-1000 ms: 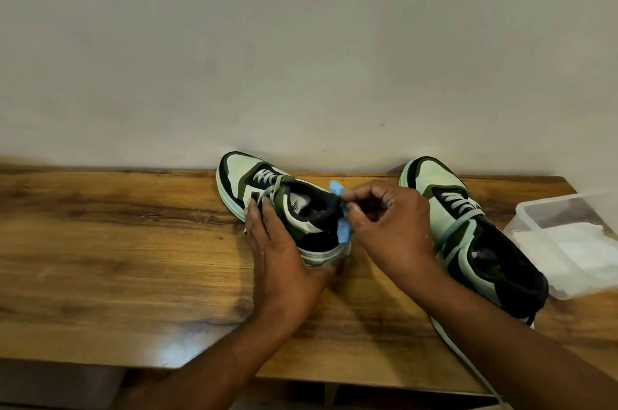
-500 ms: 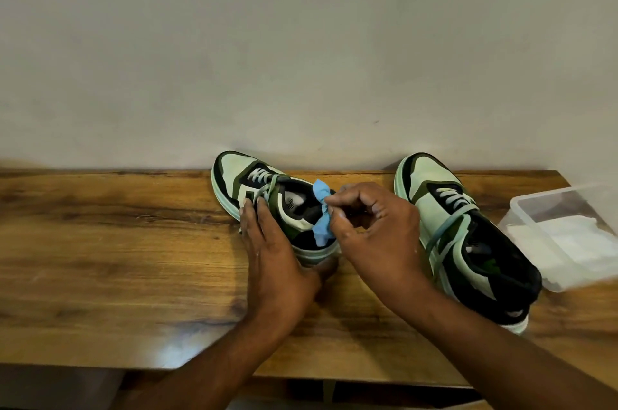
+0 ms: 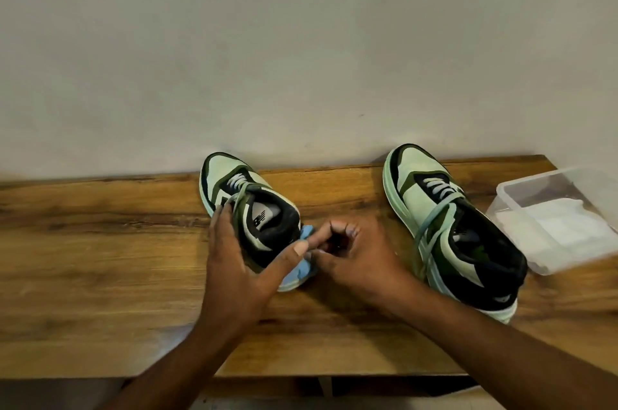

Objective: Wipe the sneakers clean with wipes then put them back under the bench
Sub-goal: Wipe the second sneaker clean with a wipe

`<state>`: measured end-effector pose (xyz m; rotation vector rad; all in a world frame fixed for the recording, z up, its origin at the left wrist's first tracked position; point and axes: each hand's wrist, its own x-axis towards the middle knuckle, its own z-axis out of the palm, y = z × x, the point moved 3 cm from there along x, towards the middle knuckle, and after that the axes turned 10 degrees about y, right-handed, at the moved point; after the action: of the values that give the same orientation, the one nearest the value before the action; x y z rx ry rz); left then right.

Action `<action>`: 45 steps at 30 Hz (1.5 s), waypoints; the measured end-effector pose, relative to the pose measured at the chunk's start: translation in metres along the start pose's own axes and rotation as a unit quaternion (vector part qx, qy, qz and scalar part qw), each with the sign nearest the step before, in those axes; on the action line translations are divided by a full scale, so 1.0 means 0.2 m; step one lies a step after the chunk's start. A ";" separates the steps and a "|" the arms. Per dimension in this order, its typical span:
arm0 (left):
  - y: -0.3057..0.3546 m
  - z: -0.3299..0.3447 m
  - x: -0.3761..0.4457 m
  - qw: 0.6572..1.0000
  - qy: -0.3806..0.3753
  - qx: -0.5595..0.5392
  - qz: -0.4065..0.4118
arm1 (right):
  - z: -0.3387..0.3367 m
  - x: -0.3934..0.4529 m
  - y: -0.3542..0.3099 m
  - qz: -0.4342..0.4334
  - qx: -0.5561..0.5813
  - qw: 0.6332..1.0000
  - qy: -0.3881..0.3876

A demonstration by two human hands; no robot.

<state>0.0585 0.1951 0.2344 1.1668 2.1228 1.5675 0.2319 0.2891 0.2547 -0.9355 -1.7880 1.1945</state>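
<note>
Left sneaker (image 3: 254,215) sits on the table (image 3: 100,242) near the wall, its heel toward me, with the blue wipe (image 3: 301,267) bunched against the heel. To do this well I'd keep the shoe braced and drag the wipe firmly round the heel and midsole. My left hand (image 3: 234,262) cups the shoe's side, thumb across the heel. My right hand (image 3: 351,252) has its fingers curled together, pinching the wipe. The other sneaker (image 3: 451,229) waits to the right, beside a clear tub (image 3: 551,219).
</note>
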 end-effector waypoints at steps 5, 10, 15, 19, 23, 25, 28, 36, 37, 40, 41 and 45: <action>0.02 -0.06 -0.03 1.000 0.005 -0.013 0.006 | 0.05 -0.11 -0.09 -0.039 -0.005 0.993 -0.110; 0.03 -0.08 -0.04 0.994 -0.003 -0.107 -0.010 | 0.00 -0.09 -0.07 -0.025 -0.032 0.995 -0.091; 0.00 -0.13 -0.02 0.978 0.026 -0.200 -0.054 | -0.13 0.01 -0.03 0.016 -0.069 0.997 0.033; -0.02 -0.13 0.00 0.960 0.024 -0.262 -0.099 | -0.09 -0.02 -0.08 -0.022 0.015 0.998 0.050; -0.01 -0.09 -0.02 0.963 0.007 -0.254 -0.092 | -0.02 -0.08 -0.13 -0.134 0.006 0.989 0.058; -0.01 -0.09 -0.02 0.961 0.001 -0.261 -0.090 | 0.01 -0.12 -0.17 -0.210 -0.036 0.975 0.059; -0.02 -0.09 -0.02 0.963 -0.009 -0.259 -0.077 | 0.08 -0.20 -0.22 -0.293 -0.096 0.951 0.022; -0.03 -0.08 -0.01 0.962 -0.023 -0.264 -0.057 | 0.04 -0.09 -0.23 -0.254 -0.118 0.951 0.133; -0.03 -0.08 -0.01 0.962 -0.020 -0.267 -0.057 | 0.04 -0.09 -0.23 -0.250 -0.117 0.951 0.138; -0.05 -0.09 0.00 0.963 -0.023 -0.264 -0.054 | 0.12 -0.17 -0.25 -0.309 -0.150 0.937 0.063; -0.06 -0.09 0.01 0.965 -0.022 -0.258 -0.052 | 0.16 -0.21 -0.26 -0.334 -0.164 0.928 0.019; -0.06 -0.09 0.02 0.970 -0.018 -0.240 -0.043 | 0.19 -0.22 -0.23 -0.349 -0.212 0.911 -0.051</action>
<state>0.0392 0.1855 0.2310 0.9149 1.6101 1.8581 0.2108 0.2228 0.2790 -0.3732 -2.2431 0.4103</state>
